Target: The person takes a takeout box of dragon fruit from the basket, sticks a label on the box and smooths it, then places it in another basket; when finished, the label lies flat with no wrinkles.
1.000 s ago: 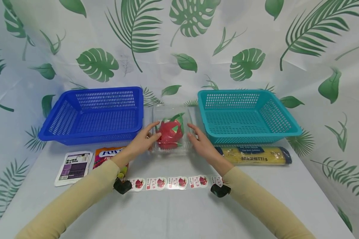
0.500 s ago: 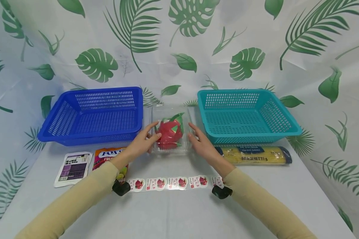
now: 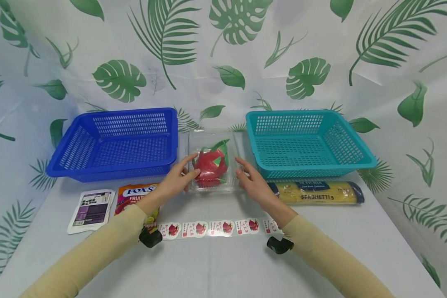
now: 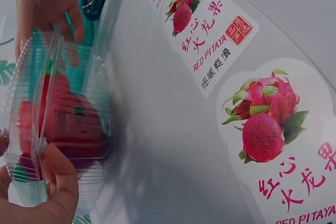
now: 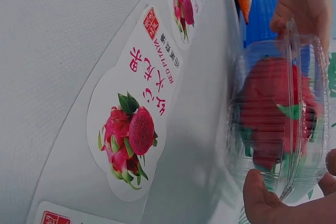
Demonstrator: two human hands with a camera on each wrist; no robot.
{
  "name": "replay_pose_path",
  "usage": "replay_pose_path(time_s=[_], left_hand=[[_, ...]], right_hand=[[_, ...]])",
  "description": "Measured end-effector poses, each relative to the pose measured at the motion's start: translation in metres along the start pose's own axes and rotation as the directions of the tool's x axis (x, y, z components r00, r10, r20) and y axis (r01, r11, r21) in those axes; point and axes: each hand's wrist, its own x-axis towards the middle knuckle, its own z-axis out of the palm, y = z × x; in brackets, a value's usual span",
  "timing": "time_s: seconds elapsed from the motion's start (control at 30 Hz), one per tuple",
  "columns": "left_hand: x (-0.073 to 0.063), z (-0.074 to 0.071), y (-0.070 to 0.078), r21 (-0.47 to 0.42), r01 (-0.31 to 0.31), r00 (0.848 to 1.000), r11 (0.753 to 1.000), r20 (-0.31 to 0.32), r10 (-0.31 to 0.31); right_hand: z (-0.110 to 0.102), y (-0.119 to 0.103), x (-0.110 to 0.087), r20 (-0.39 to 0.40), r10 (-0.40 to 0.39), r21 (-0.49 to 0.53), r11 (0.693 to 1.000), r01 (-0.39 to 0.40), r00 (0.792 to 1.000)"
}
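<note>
The person's left hand (image 3: 176,179) and right hand (image 3: 254,182) each grip a clear container (image 3: 217,188) from its own side, thumb on the near side by the rim, fingers round the flank. The container sits on the table (image 3: 216,265) between the two baskets; its see-through walls are ribbed and glossy, and a flat flange runs where its halves meet. Inside lies a deep red pitaya (image 3: 210,165) with pointed green tips, the longest toward the upper right. Nearer the person runs a strip of white pitaya stickers (image 3: 223,227). A blue basket (image 3: 134,149) stands to the left, an orange Fox's bag (image 3: 134,193) and a white pack with a purple label (image 3: 92,210) before it; to the right, a teal basket (image 3: 288,153) stands behind a spaghetti packet (image 3: 316,193). A leaf-printed sheet (image 3: 264,87) hangs behind.
</note>
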Motion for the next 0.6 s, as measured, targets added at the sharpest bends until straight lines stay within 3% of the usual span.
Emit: replay_pose_path(time_s=[0.2, 0.27, 0.6], left_hand=[[0.0008, 0.0007, 0.0013, -0.001, -0.012, 1.000, 1.000, 0.009, 0.012], [-0.0029, 0.0004, 0.0098, 0.000, -0.009, 1.000, 1.000, 0.013, 0.009], [0.0000, 0.0010, 0.0009, 0.014, 0.004, 1.000, 1.000, -0.011, -0.004]], right_hand=[[0.0006, -0.0003, -0.0009, 0.000, -0.003, 0.009, 1.000, 0.003, 1.000], [0.0007, -0.0003, -0.0010, -0.001, 0.000, 0.012, 1.000, 0.000, 1.000], [-0.0023, 0.0021, -0.0093, -0.035, 0.018, 0.028, 0.999, -0.017, 0.999]])
